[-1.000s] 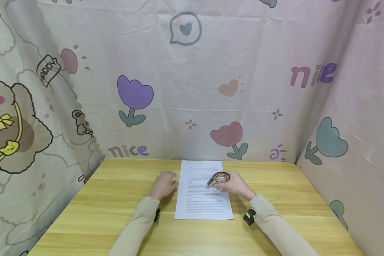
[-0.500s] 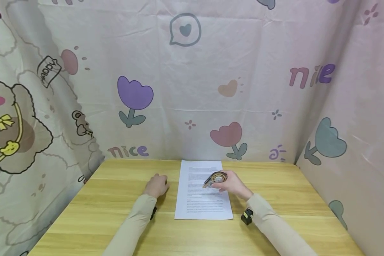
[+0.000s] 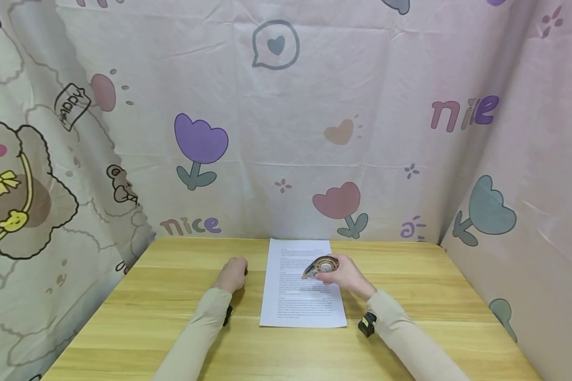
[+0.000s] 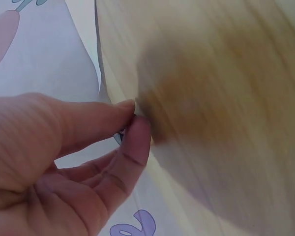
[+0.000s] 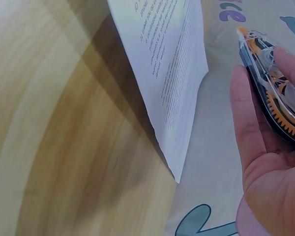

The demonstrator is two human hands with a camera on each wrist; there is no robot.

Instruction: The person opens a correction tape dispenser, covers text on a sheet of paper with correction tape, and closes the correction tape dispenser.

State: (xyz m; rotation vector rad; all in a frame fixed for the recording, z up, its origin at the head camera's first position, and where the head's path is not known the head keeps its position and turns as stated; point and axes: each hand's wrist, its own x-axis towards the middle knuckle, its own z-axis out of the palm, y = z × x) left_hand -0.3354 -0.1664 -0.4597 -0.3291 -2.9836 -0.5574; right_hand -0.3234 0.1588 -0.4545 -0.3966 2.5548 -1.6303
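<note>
My right hand (image 3: 347,275) holds a correction tape (image 3: 325,264) with its tip pointing left, over the printed sheet (image 3: 295,309). In the right wrist view the tape's clear case, black edge, orange gear and orange tip (image 5: 242,31) show, gripped between thumb and fingers. Left of the sheet, my left hand (image 3: 231,275) is low over the table. Its thumb and forefinger tips meet in the left wrist view, pinching a small dark piece (image 3: 246,270) mostly hidden by the fingers; I cannot tell what kind it is.
The wooden table (image 3: 171,328) has its back edge against a pale printed curtain (image 3: 267,121), which also hangs at both sides. The paper lies near the middle, reaching that back edge. A small black camera (image 3: 367,324) is strapped at the right wrist.
My left hand has moved left, away from the sheet, and its fingers have drawn in. My right hand with the correction tape has shifted slightly left; the sheet has stayed in place.
</note>
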